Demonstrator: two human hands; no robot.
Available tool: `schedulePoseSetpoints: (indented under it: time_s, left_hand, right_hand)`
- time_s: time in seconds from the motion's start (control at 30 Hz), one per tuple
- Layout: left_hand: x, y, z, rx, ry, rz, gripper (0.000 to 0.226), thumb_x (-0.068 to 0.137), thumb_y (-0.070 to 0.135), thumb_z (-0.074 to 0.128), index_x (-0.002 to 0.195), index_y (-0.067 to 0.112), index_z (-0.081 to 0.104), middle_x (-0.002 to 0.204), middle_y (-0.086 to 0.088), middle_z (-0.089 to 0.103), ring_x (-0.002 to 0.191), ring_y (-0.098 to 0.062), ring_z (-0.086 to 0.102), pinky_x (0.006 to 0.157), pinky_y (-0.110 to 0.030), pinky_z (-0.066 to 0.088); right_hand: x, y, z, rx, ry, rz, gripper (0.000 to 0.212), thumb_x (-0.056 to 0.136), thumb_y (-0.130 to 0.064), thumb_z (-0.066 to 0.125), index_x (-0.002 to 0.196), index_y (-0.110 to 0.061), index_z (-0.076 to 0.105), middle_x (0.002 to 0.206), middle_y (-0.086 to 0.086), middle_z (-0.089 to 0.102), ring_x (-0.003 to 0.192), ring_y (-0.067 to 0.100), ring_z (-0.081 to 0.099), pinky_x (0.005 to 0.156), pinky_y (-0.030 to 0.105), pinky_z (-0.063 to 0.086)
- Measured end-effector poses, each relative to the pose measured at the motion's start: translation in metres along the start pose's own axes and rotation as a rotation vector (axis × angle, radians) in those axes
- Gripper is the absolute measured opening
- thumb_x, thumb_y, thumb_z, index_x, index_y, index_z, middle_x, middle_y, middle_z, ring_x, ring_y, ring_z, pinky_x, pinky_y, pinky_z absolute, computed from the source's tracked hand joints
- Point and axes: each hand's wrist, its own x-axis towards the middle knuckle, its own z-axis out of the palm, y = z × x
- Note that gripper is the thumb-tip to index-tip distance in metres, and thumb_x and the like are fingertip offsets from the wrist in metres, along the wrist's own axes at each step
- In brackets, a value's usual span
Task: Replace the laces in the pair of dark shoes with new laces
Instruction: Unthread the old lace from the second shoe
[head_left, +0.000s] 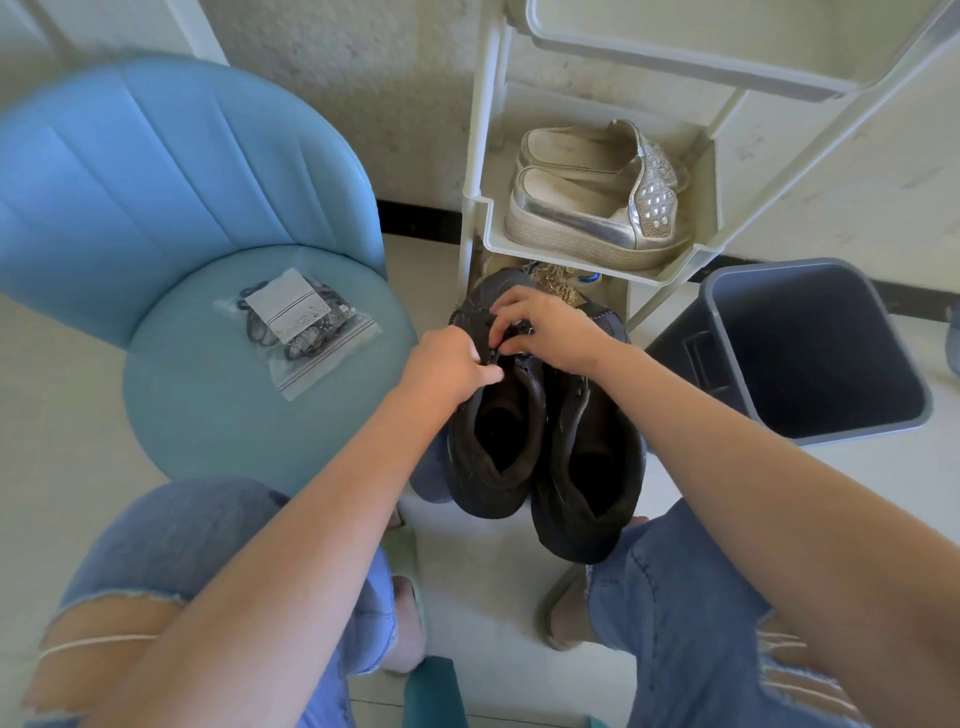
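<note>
Dark shoes (540, 441) sit on pale floor (483, 582) beside blue chair (208, 234), both hands (447, 364) (550, 332) pinching their lace (506, 349).

Shoes (540, 431) wedged mid-floor. Rack (587, 244) just beyond the toes, low shelf overhanging: far side blocked. Chair (218, 291) close on left, bag (298, 327) on its seat. Bin (810, 353) close on right. Knees flank the near side. Open floor between knees; access from above clear.
</note>
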Motion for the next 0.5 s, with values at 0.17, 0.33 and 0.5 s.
schedulePoseSetpoints:
  time_s: [0.17,0.33,0.5]
  left_hand:
    - [-0.0011,-0.0001,0.0025,-0.044,0.038,0.002,0.022,0.084,0.027,0.066,0.074,0.012,0.054,0.072,-0.011,0.056,0.070,-0.031,0.063,0.077,-0.040,0.053]
    - [-0.0039,0.0001,0.0031,-0.108,0.060,-0.024,0.020,0.083,0.028,0.069,0.079,0.013,0.057,0.086,-0.011,0.064,0.082,-0.034,0.066,0.082,-0.042,0.055]
    - [-0.0051,-0.0005,0.0053,-0.131,0.083,-0.042,0.019,0.082,0.029,0.070,0.089,0.013,0.061,0.104,-0.010,0.067,0.085,-0.033,0.066,0.083,-0.041,0.054]
  right_hand:
    - [0.0018,0.0049,0.0001,0.109,-0.029,-0.004,0.016,0.087,-0.011,0.067,0.096,-0.021,0.074,0.128,0.002,0.050,0.120,0.016,0.047,0.101,0.028,0.034]
    - [0.0037,0.0041,0.0000,0.111,-0.035,0.000,0.012,0.086,-0.012,0.068,0.095,-0.018,0.074,0.124,0.005,0.053,0.113,0.013,0.047,0.097,0.024,0.032]
    - [0.0086,0.0003,0.0055,0.120,0.082,0.119,0.008,0.090,-0.017,0.065,0.093,-0.012,0.071,0.108,-0.001,0.058,0.099,0.014,0.056,0.098,0.036,0.043]
